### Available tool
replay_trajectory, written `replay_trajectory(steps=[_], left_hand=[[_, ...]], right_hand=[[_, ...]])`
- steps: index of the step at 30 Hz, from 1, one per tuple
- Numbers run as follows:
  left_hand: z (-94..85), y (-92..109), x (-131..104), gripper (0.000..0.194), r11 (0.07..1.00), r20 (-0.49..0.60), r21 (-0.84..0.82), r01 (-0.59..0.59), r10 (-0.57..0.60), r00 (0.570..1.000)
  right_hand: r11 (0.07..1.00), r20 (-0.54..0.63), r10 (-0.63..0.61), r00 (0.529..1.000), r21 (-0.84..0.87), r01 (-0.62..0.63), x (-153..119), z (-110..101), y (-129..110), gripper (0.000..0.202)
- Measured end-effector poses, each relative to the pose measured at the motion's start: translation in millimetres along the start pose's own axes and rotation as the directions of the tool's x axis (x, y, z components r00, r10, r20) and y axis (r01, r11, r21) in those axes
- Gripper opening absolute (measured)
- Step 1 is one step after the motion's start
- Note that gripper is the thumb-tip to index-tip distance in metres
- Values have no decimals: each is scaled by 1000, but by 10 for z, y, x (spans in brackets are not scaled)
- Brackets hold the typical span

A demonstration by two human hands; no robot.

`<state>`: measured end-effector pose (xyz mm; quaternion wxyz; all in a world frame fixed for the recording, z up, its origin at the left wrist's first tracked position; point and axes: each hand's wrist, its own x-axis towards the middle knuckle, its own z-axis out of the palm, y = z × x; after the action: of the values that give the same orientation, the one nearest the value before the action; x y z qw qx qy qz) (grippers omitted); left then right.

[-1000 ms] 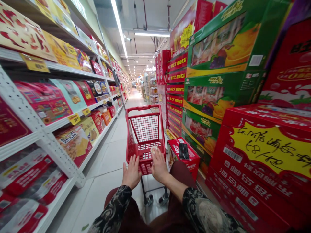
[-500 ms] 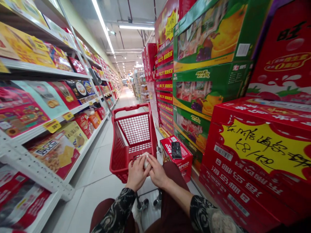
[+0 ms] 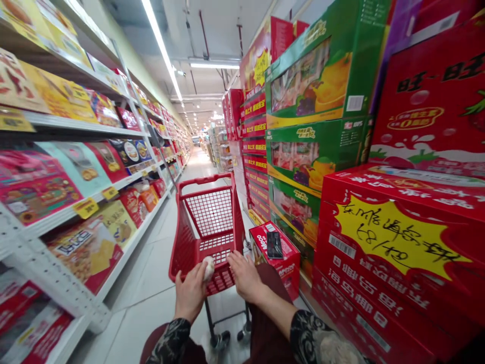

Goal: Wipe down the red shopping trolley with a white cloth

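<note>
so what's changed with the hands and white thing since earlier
The small white item passed from the right hand to the left hand; the hands met around it, then parted, the right now open. The black device still lies on the red box beside the red cart.

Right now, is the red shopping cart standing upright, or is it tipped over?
Upright. The red shopping cart has its wheels down at the floor, and its basket opening faces up.
</note>
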<state>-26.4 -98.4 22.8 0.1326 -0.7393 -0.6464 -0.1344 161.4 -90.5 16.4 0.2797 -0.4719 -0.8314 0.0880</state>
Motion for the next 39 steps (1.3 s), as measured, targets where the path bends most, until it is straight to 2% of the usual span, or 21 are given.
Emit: replay_trajectory(steps=[2,5,7,9,11,14,16,18,21,23,24,26,30,32,35,39], left_hand=[[19,42,-21,46,1000,-16,-4,7,-7,1000],[65,243,14,48,996,-40,-50,-67,65,997],[73,306,30,51,994,-46,-75,-83,80,996],[59,214,6,51,994,-31,-84,-76,74,997],[38,-13,-60,49,996,-16,-72,-43,42,999],[21,-352,-173,49,997,-34,-29,72,-73,997],[31,-400,-200,50,994,-53,-21,107,-108,993],[56,-270,-171,49,998,-57,-40,56,-58,997],[94,50,-72,49,994,-56,-74,-84,80,995],[104,146,-29,49,987,-73,-85,-134,128,989],[103,126,-28,48,986,-77,-90,-138,131,988],[88,-45,-71,48,990,-74,-94,-101,94,993],[22,-532,-213,50,994,-63,-64,86,-90,994],[6,-607,-234,51,990,-61,-53,134,-137,989],[37,-401,-183,48,994,-70,-76,74,-79,994],[102,15,-66,44,982,-85,-145,-117,105,991]], right_hand=[[1000,-28,20,999,-5,-20,46,39,-35,59],[999,-60,47,997,15,-46,120,112,-67,59],[999,-65,33,997,23,-31,137,140,-44,59],[1000,-56,-8,998,14,9,125,147,16,63],[999,-45,-46,998,18,47,107,147,93,68],[991,-55,-95,994,86,100,109,175,196,70],[980,-85,-120,989,147,132,126,219,243,71],[972,-130,-114,985,189,137,143,272,277,72],[970,-180,-109,978,196,144,156,330,324,76],[972,-181,-128,975,173,160,158,336,351,77],[973,-176,-138,975,159,166,158,331,359,77],[977,-164,-148,975,128,170,156,317,361,77],[986,-178,-115,977,99,134,154,331,325,75],[985,-199,-99,975,120,125,163,362,312,73],[981,-220,-82,972,156,119,187,396,314,71],[983,-204,-89,975,139,119,201,372,313,69]])
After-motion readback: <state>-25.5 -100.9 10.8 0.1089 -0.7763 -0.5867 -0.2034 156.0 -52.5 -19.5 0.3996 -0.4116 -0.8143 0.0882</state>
